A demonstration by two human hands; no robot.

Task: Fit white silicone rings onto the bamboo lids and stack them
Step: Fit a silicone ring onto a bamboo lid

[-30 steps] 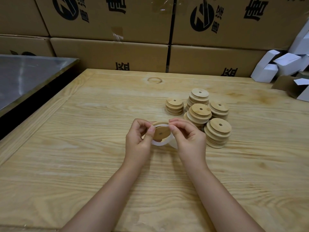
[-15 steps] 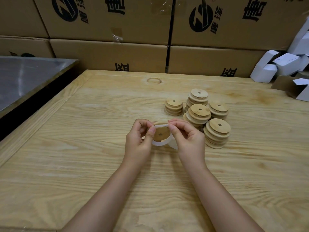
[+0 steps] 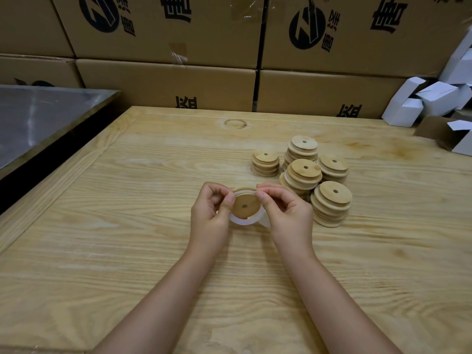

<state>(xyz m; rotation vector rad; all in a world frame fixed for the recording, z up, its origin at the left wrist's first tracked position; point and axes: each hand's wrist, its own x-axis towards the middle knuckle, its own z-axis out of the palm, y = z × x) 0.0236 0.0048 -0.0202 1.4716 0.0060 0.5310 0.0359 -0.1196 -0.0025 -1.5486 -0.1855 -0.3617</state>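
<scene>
A round bamboo lid (image 3: 244,206) with a small centre hole is held tilted toward me above the wooden table (image 3: 127,238). A white silicone ring (image 3: 240,221) loops round the lid, hanging slack below its lower edge. My left hand (image 3: 209,213) pinches the lid and ring on the left side. My right hand (image 3: 286,213) pinches the ring at the lid's upper right. Several stacks of bamboo lids (image 3: 306,175) stand just right of my hands.
Cardboard boxes (image 3: 178,80) with dark print wall off the back. A metal-topped surface (image 3: 38,118) lies to the left across a dark gap. White folded cartons (image 3: 429,100) pile at the back right corner.
The ring's upper part now sits closer along the lid's top edge; both hands stay in about the same place, and the stacks have not moved.
</scene>
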